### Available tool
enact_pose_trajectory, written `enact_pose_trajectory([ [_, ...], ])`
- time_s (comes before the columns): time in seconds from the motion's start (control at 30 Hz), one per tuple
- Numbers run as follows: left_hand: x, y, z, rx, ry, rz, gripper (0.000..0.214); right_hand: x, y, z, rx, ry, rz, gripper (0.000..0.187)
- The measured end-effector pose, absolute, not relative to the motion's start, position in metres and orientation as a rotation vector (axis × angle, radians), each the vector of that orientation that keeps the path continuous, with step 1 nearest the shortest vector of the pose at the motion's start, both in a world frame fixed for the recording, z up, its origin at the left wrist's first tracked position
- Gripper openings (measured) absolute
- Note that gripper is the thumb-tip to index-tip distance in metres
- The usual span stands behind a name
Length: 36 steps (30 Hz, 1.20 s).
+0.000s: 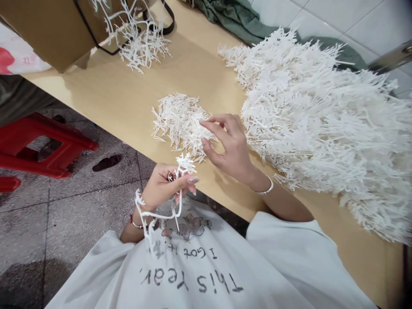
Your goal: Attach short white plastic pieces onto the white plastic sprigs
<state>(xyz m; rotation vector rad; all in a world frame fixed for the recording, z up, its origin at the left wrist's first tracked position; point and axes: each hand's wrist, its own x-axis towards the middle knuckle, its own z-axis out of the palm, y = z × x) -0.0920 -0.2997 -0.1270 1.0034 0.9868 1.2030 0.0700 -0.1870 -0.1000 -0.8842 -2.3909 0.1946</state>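
Note:
My left hand (pixel 165 182) is closed around a white branched plastic piece (pixel 178 210). A tuft of short white sprigs pokes up between thumb and fingers, and the thin stem hangs down past my wrist in front of the shirt. At the right edge of a small pile of white sprigs (pixel 180 120) hovers my right hand (pixel 230 146), its thumb and index finger curved and apart, with nothing visible between them. A far larger heap of white branching pieces (pixel 322 116) lies to the right, behind my right forearm.
Bare branched white frames (pixel 144 47) lie at the back left of the wooden table (pixel 206 77), beside a cardboard box (pixel 54 30) and a black strap (pixel 169 21). Dark green cloth (pixel 231 17) runs along the tiled wall. A red stool (pixel 45 143) stands on the floor at left.

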Motion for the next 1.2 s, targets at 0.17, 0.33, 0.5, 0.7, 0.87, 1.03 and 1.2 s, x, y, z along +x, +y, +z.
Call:
enact_pose_trajectory([
  [0.17,-0.092,-0.298,-0.128,0.999,0.926,1.135,0.033,0.069,-0.196,-0.087,-0.444,-2.435,0.969,0.04],
  [0.33,-0.092,-0.296,-0.128,1.037,0.857,1.1,0.028,0.069,-0.198,-0.087,-0.214,-2.336,1.311,0.037],
  [0.5,-0.091,-0.294,-0.121,0.994,0.897,1.061,0.028,0.07,-0.2,-0.093,-0.249,-2.272,1.305,0.036],
  [0.7,-0.092,-0.293,-0.12,0.989,1.011,1.068,0.027,0.069,-0.206,-0.09,-0.443,-1.939,1.946,0.041],
  [0.87,-0.092,-0.292,-0.124,1.122,1.179,1.011,0.029,0.065,-0.204,-0.096,-0.561,-1.597,2.411,0.04],
  [1.03,-0.091,-0.292,-0.125,1.15,1.191,0.985,0.029,0.062,-0.201,-0.107,-0.53,-1.38,2.526,0.03],
  [1.2,-0.092,-0.296,-0.125,1.254,1.206,1.018,0.029,0.061,-0.204,-0.103,-0.62,-1.369,2.427,0.021],
])
